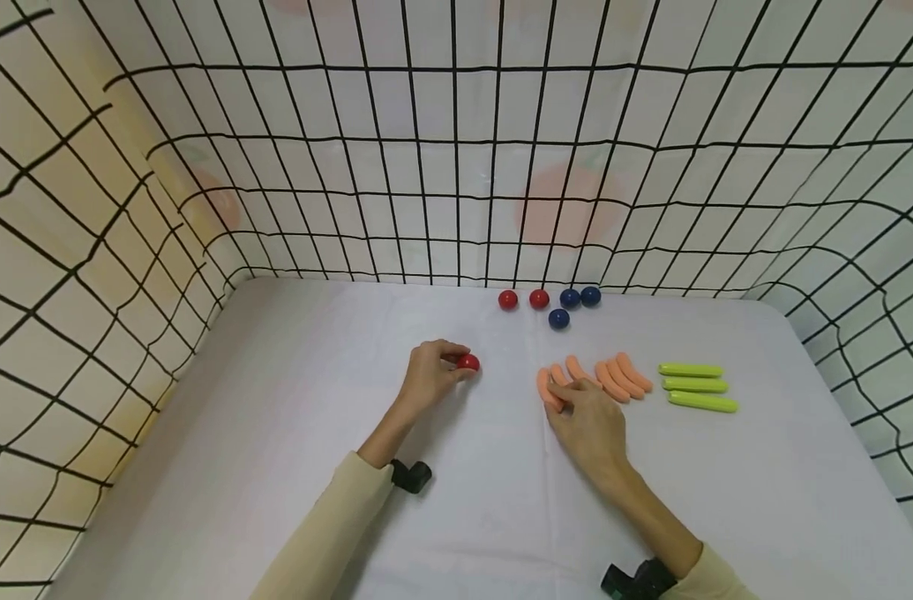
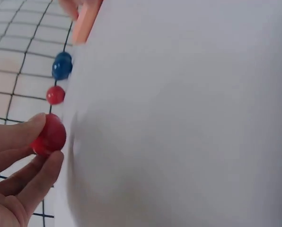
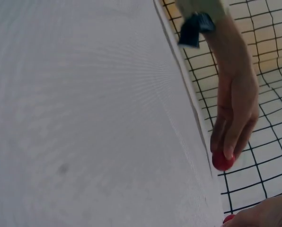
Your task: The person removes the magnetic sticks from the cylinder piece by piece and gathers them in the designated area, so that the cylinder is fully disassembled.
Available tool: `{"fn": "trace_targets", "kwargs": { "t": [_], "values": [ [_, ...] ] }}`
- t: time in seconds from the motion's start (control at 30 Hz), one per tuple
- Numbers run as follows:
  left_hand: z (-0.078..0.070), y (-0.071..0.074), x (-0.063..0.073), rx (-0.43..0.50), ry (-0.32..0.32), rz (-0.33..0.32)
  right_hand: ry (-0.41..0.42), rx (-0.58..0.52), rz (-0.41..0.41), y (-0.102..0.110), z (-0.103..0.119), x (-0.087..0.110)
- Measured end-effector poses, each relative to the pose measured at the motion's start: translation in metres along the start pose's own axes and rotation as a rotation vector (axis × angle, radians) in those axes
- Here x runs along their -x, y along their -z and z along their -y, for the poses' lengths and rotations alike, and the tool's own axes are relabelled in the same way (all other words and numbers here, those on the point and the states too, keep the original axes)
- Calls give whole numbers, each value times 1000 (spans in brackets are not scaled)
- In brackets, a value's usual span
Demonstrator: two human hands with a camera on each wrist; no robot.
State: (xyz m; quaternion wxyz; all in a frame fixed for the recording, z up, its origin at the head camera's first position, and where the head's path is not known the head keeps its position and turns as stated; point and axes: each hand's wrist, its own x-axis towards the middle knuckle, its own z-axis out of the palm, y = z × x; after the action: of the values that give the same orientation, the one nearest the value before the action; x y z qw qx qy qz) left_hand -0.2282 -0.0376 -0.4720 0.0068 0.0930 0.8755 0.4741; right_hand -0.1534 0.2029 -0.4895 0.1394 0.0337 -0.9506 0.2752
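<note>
My left hand pinches a shiny red ball between thumb and fingers, above the white tabletop. The left wrist view shows the same ball in the grip of the left hand's fingers. To the right, my right hand pinches the leftmost of several orange sausage-shaped pieces. Part of that piece is hidden behind the fingers. More orange sausage-shaped pieces lie just beyond and right of this hand. In the right wrist view only a bit of the right hand shows.
Two red balls and three dark blue balls sit near the table's back edge. Three lime-green sticks lie side by side at the right. Black wire mesh encloses the white table at the back and sides.
</note>
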Motion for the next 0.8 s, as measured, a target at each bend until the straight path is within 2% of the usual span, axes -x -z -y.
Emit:
{"fn": "trace_targets", "kwargs": {
  "t": [0.2, 0.4, 0.57, 0.8],
  "values": [
    [-1, -6, -47, 5, 52, -12, 0, 21, 21, 0, 4, 1],
    [-4, -18, -77, -31, 88, -21, -25, 25, 60, -1, 9, 4],
    [-5, -24, -88, -51, 110, -28, -16, 20, 50, -1, 10, 6],
    [-7, -27, -90, -26, 130, -43, 5, 19, 35, -2, 11, 9]
  ]
}}
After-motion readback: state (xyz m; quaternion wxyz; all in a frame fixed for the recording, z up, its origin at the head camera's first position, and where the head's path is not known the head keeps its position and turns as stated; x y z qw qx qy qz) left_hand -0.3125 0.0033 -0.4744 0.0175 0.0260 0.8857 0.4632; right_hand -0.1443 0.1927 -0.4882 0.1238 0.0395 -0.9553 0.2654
